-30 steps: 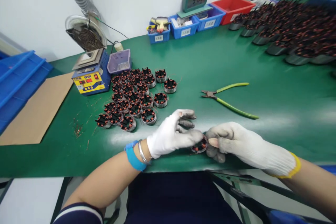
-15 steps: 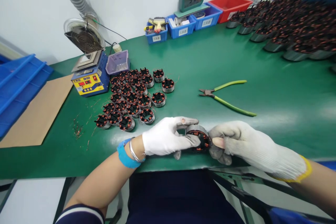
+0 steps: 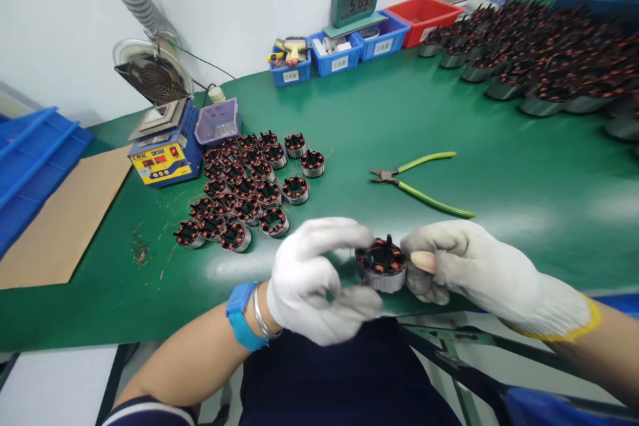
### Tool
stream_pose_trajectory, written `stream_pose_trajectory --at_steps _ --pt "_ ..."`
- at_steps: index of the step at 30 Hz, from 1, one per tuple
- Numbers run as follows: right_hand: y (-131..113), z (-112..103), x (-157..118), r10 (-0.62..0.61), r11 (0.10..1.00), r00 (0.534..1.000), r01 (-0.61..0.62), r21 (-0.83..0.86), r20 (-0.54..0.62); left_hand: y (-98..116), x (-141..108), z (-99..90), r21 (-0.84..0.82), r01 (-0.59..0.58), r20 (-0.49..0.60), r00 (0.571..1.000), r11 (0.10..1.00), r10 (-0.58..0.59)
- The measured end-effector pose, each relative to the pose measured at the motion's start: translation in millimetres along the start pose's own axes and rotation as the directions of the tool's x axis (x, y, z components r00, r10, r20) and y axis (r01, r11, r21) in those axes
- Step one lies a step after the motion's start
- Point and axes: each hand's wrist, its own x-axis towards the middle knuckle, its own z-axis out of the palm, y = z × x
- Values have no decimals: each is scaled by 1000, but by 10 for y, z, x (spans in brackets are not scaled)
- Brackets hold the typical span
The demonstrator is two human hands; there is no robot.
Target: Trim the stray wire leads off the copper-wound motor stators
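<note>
At the green table's near edge, my white-gloved right hand pinches one round, silver metal ring with copper coils; my white-gloved left hand curves at its left, fingers apart. I judge this an adjusting step; the next move calls for steady holding.

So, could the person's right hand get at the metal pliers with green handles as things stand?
Probably yes: the pliers lie open just beyond the white-gloved right hand, with no object between. It seems to grip a copper-wound metal ring, though, and would likely let go first.
</note>
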Motion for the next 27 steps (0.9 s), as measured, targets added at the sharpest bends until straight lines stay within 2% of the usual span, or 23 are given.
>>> stream_pose_trajectory --at_steps 1,2,3,4,5,6,7,8,9,10,12,13,14,15,16,18,19,21,22,23,24,26,27 --pt "-13 5 -11 2 1000 1000 -2 16 4 2 3 11 -56 190 -72 978 980 -194" --pt "-24 10 -21 0 1000 1000 0 19 2 -3 9 25 -155 423 -67 897 893 -436" --pt "-34 16 -31 -8 1000 1000 8 -10 -4 -14 18 39 -262 646 48 750 716 -659" --pt "-42 23 -38 -16 999 1000 15 -50 -13 -30 28 51 -322 819 255 557 474 -790" --pt "-48 30 -43 -18 996 1000 16 -92 -19 -46 38 60 -306 923 489 362 233 -794" --pt "-51 36 -46 -16 992 1000 13 -124 -21 -58 46 64 -243 969 675 209 55 -708" --pt "-52 42 -46 -13 991 1000 10 -135 -19 -64 52 64 -192 981 780 130 -36 -612" --pt "-51 45 -44 -7 992 1000 5 -123 -17 -62 56 59 -194 979 813 128 -57 -568" --pt "-48 46 -42 4 996 1000 -5 -87 -15 -51 58 52 -248 968 793 190 -23 -579" --pt "-45 45 -40 13 999 1000 -14 -31 -16 -32 62 42 -326 943 732 292 59 -615" --pt "-39 39 -45 39 995 999 -36 91 -28 23 81 13 -413 848 556 523 330 -646" --pt "-39 38 -53 55 989 998 -50 138 -28 56 98 -6 -389 784 487 620 484 -614" --pt "-40 38 -64 68 983 998 -64 171 -17 91 118 -26 -326 711 459 695 623 -553" --pt "-44 41 -77 76 979 997 -74 192 -1 124 140 -47 -241 637 467 738 732 -487" --pt "-49 45 -91 77 977 997 -79 196 15 154 158 -65 -163 570 500 752 805 -431" --pt "-66 53 -118 52 985 998 -55 166 22 194 172 -88 -97 495 546 752 863 -370" --pt "-74 56 -128 30 990 1000 -31 135 8 199 165 -88 -95 505 525 758 858 -388" --pt "-87 54 -142 -22 999 999 23 35 -23 172 131 -67 -146 607 357 769 781 -531" --pt "-90 51 -146 -50 999 998 49 -20 -32 143 112 -47 -208 685 288 726 699 -625" --pt "-89 46 -147 -70 995 997 68 -74 -37 108 96 -23 -278 768 285 640 577 -714" --pt "-85 41 -146 -83 990 996 77 -121 -46 72 85 3 -336 845 379 526 417 -761" --pt "-68 32 -134 -79 986 995 68 -153 -64 23 80 46 -343 933 645 316 106 -696" --pt "-57 29 -123 -56 991 996 47 -127 -71 18 84 58 -335 942 707 274 32 -652"
